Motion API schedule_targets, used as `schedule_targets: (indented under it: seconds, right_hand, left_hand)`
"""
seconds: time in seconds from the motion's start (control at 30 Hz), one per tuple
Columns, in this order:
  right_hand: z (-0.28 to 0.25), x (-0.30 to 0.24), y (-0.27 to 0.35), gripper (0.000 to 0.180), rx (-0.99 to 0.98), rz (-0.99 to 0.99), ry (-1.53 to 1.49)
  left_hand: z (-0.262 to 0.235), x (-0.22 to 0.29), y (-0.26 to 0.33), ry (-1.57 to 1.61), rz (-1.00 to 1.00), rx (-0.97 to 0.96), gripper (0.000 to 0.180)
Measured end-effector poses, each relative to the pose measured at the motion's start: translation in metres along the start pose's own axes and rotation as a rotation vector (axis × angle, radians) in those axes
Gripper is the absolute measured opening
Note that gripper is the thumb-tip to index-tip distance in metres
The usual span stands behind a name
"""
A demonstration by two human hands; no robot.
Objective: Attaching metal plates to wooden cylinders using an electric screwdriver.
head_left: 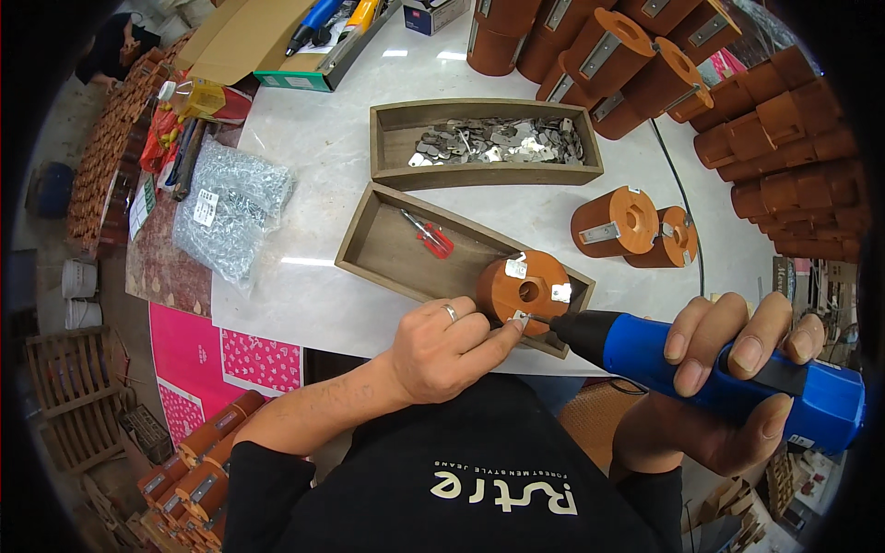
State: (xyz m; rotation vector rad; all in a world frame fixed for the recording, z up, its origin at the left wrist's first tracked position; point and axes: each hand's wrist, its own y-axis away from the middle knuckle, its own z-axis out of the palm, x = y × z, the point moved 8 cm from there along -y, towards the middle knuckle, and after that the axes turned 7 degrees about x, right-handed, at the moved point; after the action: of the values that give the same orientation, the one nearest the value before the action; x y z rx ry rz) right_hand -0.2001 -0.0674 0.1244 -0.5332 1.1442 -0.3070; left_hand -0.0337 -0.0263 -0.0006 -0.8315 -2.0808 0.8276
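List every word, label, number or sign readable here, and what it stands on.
Black shirt: large pale lettering and a smaller line; wording not copied.
Bubble-wrap package: white label, too small to read.
Blue power tool: small label, too small to read.
Dark blue box: print too small to read.
Other marks: too small or blurred.
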Motion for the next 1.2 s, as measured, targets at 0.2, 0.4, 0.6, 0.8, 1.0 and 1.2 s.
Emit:
schedule_targets:
  seconds: [0.2,0.4,0.6,0.8,1.0,1.2]
  right_hand:
    - [0.003,0.001,0.001,0.037,-0.034,-0.012,0.033]
    - [0.011,0.001,-0.001,0.037,-0.075,0.027,0.047]
    - [0.018,0.000,-0.003,0.037,-0.101,0.042,0.061]
    - [0.023,0.004,-0.005,0.037,-0.101,0.045,0.081]
    - [0.029,0.005,-0.008,0.038,-0.078,0.078,0.158]
    - [0.038,0.006,-0.014,0.037,-0.077,0.128,0.243]
  left_hand:
    - [0.000,-0.002,0.001,0.017,-0.009,0.003,0.041]
    - [-0.001,-0.003,0.001,0.012,-0.010,0.003,0.041]
    - [0.002,-0.004,0.001,0.042,-0.057,-0.007,0.034]
    - [-0.004,-0.015,-0.003,0.188,-0.227,0.037,0.033]
    - [0.004,-0.023,-0.009,0.279,-0.353,-0.004,0.027]
    - [0.007,-0.023,-0.009,0.311,-0.425,0.036,0.020]
